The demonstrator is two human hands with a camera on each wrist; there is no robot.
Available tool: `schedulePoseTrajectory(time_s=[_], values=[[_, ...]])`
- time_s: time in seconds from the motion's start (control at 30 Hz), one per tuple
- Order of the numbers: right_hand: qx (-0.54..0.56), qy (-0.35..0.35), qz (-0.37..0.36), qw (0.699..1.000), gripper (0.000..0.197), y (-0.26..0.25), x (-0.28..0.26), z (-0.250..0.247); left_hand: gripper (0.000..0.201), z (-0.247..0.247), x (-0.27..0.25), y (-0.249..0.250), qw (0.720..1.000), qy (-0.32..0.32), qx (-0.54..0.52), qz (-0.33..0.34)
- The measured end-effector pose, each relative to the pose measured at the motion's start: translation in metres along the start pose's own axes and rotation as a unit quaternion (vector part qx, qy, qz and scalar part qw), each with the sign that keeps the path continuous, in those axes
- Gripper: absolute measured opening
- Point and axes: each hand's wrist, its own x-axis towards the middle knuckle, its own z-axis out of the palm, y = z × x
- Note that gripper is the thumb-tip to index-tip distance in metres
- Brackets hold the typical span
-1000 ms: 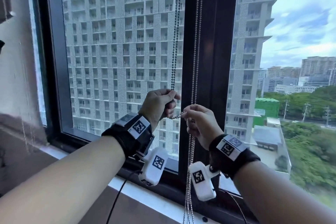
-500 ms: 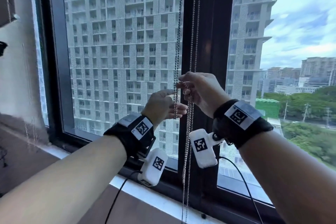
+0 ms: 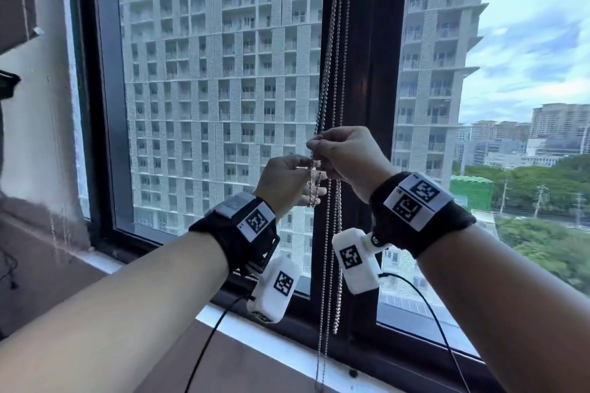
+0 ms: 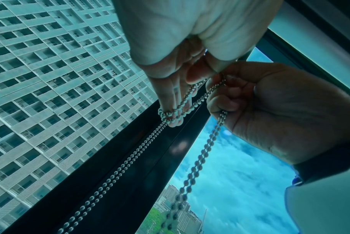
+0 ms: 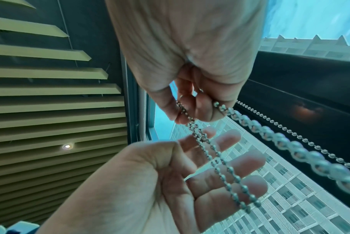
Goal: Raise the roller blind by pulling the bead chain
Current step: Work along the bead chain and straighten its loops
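Note:
The silver bead chain hangs in several strands in front of the dark window mullion. My right hand is raised at chest height and pinches the chain between thumb and curled fingers. Just below and left of it, my left hand is held out with straight fingers. A short loop of chain drapes over the left fingertips without being gripped. The blind itself is above the head view.
A dark-framed window fills the view, with a white sill below and a wall at the left. Loose chain strands hang down past the sill. Black cables trail from both wrist cameras.
My right hand has climbed from below the left hand to above it, gripping the chain higher up. The left hand has let go and opened its fingers.

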Motion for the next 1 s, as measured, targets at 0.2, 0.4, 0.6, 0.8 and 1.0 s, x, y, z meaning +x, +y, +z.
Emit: schedulePoseTrajectory(time_s=[0.2,0.4,0.6,0.8,1.0], values=[[-0.008,-0.002,0.019,1.000,0.006,-0.001,-0.007,-0.003,0.024,0.000,-0.006,0.001,1.000,-0.011,-0.006,-0.017],[-0.094,-0.008,0.011,0.995,0.022,-0.003,-0.009,-0.003,0.029,0.001,-0.011,0.009,0.999,0.012,0.034,0.010],[-0.121,-0.028,0.026,0.992,0.008,-0.009,-0.011,-0.004,0.023,0.003,-0.011,0.006,0.985,0.087,0.122,0.088],[-0.065,-0.028,0.045,0.996,0.008,-0.014,-0.009,-0.003,0.019,-0.001,-0.006,0.009,0.998,0.057,-0.009,0.011],[-0.032,0.017,0.054,0.998,0.007,-0.010,-0.006,-0.002,0.018,-0.008,-0.012,0.007,0.994,0.012,-0.110,-0.016]])
